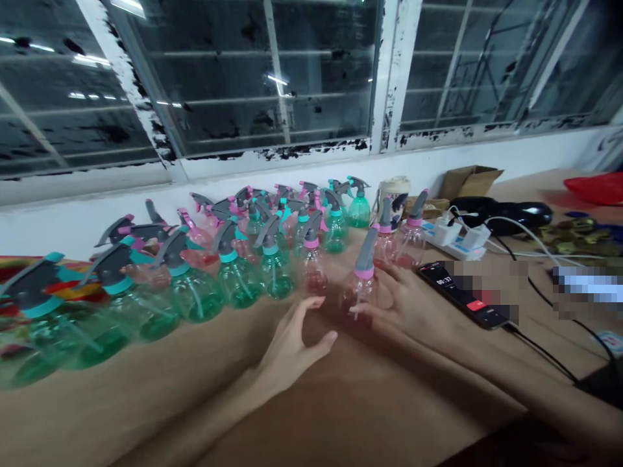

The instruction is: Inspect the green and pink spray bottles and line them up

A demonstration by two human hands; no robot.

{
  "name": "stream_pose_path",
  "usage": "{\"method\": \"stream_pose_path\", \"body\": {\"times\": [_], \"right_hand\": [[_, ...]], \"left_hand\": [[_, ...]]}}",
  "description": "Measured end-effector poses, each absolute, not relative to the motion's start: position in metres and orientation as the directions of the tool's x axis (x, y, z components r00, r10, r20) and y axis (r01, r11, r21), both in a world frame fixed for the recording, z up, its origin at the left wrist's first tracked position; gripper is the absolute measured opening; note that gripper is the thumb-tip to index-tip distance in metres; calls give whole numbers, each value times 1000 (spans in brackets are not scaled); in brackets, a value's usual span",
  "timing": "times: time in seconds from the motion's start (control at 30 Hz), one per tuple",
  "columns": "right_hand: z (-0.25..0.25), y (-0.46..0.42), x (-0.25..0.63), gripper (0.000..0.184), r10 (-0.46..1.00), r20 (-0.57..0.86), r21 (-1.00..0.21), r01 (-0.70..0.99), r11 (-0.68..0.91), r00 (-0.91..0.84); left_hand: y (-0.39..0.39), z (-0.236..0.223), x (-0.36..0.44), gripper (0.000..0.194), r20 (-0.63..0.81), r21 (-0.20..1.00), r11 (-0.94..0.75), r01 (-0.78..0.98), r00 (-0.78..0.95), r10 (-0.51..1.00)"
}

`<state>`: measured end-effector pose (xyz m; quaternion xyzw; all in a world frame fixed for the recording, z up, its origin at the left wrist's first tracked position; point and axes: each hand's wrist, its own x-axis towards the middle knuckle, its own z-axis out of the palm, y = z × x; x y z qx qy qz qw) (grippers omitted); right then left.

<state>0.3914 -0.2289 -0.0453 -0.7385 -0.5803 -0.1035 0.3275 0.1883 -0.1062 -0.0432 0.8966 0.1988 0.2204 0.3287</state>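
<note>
Step in hand, by judgement: handling and placing control of a single spray bottle with a pink collar (364, 273). Holds the bottle by its clear body in the right hand (418, 305), with thumb across the front and fingers around the far side. Shows roughly upright, grey spray head uppermost; base contact with the table (311, 408) too blurred to tell. Holds nothing in the left hand (289, 344): released, thumb and fingers spread apart, near the held bottle but not touching.

Location of held bottle: in front of two pink-collared bottles (411, 241), to the right of another pink-collared bottle (312, 259), and left of the phone (462, 295). Farther left, a row of bottles with teal collars and green liquid (238, 279). Beyond the phone, a power strip (452, 241) with white plugs inserted.

For any move from this pose, maintain an upright attitude, grip the body rather than the trigger, and allow clearance from adjacent bottles. For two-handed support, bring the left fingers and thumb to the free side of the body. Avoid contact with the phone beside the right forearm.
</note>
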Motion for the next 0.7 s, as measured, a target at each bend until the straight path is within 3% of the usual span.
{"method": "stream_pose_path", "body": {"times": [0.2,0.4,0.7], "right_hand": [[-54,-201,433,74,735,580,-357,921,-156,350],[-54,-173,439,58,708,599,-354,917,-186,375],[-47,-152,433,54,683,600,-294,909,-296,417]], "left_hand": [[-91,-57,180,22,238,640,-691,336,769,593],[-88,-62,183,19,218,622,-689,372,763,608],[-85,-65,183,15,214,635,-672,381,749,627]]}}
